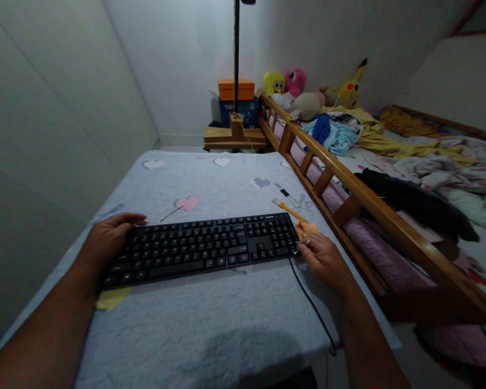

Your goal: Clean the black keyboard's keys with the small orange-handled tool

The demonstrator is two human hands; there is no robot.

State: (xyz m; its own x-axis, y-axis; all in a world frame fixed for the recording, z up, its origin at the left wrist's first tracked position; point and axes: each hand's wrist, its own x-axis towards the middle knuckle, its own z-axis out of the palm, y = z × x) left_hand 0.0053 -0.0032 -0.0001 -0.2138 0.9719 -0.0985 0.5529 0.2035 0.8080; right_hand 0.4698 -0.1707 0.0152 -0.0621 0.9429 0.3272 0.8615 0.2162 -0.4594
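Note:
A black keyboard [210,246] lies slightly slanted on a cloth-covered table. My left hand [107,240] is closed around its left end, thumb and fingers at the far corner. Beside the keyboard's right end, my right hand [322,256] pinches a cotton swab [296,252], its white tip by the number pad. An orange cloth [305,229] is just beyond that hand, partly hidden by it. Farther off lies a brush [290,209] with a yellow handle and pale bristles. Another cotton swab [171,213] rests on the tablecloth behind the keyboard.
The keyboard's cable [314,305] runs toward the near table edge. A thin metal tool with a black band [284,192] lies near the far right. A wooden bed rail [340,181] borders the table's right side. Behind the table, a pole [236,59] rises from a wooden base.

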